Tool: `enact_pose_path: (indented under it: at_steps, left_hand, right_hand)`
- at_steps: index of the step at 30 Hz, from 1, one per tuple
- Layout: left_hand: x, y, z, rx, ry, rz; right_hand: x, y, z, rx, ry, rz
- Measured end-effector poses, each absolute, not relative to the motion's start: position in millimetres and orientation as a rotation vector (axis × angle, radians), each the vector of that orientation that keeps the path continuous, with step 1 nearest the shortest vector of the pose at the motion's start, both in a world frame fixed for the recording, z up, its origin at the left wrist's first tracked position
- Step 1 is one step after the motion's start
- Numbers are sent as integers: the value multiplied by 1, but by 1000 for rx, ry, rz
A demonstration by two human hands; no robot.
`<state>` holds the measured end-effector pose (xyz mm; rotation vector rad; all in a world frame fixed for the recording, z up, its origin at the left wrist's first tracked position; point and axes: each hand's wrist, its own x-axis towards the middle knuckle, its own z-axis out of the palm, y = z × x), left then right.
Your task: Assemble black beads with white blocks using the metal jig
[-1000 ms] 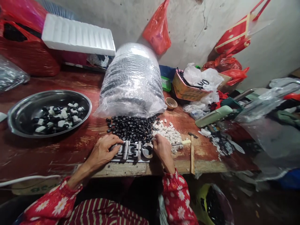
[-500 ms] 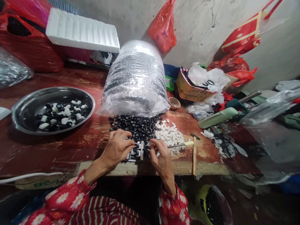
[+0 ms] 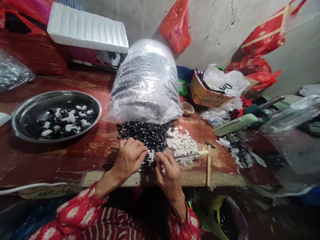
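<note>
A small metal fixture [image 3: 150, 158] with black parts in it lies at the table's front edge, partly hidden by my hands. My left hand [image 3: 130, 155] bends over its left side, thumb and fingertips pressed together at its top; what they pinch is hidden. Close against the right end, my right hand [image 3: 168, 168] has its fingers closed together; anything between them is too small to name. Behind the fixture spreads a heap of round black plastic parts [image 3: 142, 133]. Small white pieces [image 3: 182, 142] are piled to the right, with a pale-handled screwdriver [image 3: 203, 152] lying across them.
To the left stands a steel basin [image 3: 18, 125] holding mixed black and white pieces. A big plastic-wrapped bundle [image 3: 147, 80] rises behind the heap. On the right are a hammer [image 3: 209, 166], a small brown bowl [image 3: 187, 108], a carton [image 3: 207, 95] and a light green object [image 3: 235, 125].
My left hand has shifted slightly right across the fixture. My right hand has moved a little left, its fingertips closer to the fixture's right end. The view has shifted slightly.
</note>
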<state>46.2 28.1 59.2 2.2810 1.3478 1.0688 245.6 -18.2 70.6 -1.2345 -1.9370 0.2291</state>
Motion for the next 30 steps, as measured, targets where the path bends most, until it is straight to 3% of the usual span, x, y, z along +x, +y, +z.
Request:
enact_pose_path:
  at_steps: [8,15,24,30]
  left_hand:
    - [41,24,75,1642,1021,1058]
    - [36,18,73,1617,999,1049]
    - [2,15,61,1839,1368,1277]
    - [-9,10,47,2034,1344,1337]
  right_hand:
    - [225,-14,84,-1151,-1738,563]
    - [220,-15,73,-1176,-1421,932]
    - [215,-20,56,-1143,-1859,274]
    - [195,-22,31,-1126,-2074,-54]
